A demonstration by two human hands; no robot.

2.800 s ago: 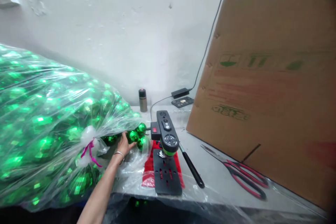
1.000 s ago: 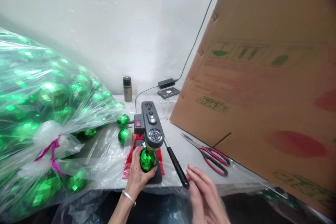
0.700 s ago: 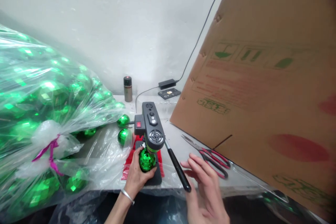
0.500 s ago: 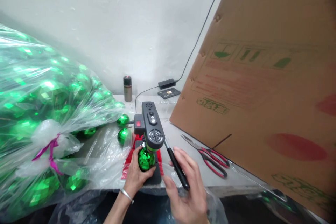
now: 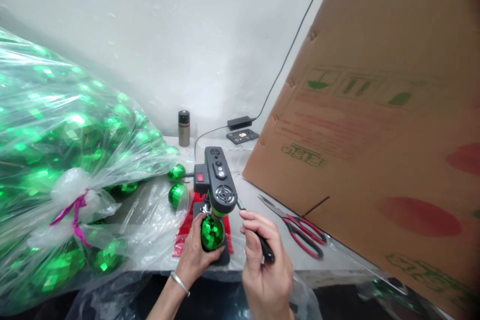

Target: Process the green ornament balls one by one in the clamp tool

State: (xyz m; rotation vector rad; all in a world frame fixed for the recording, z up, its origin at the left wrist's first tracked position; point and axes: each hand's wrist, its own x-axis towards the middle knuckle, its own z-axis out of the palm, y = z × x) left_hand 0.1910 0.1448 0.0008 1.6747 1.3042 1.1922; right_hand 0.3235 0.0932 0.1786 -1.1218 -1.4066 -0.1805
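Observation:
My left hand, with a silver bangle at the wrist, is closed around a shiny green faceted bauble. The bauble sits directly under the front end of a small black bench machine, which has a red switch and a round grille on top. Its silver fitting shows near my fingertips. My right hand is wrapped round the black handle of the lever on the machine's right side. Red plastic lies beneath the machine's base.
Left, a tied clear bag bulges with green baubles. Two loose baubles lie beside the machine. Red-handled scissors rest at right, against a large cardboard box. Behind stand a small bottle, a phone and a power adapter.
My right hand was open beside the lever and has now closed on its handle. My left hand and the bauble have shifted slightly downward and to the right.

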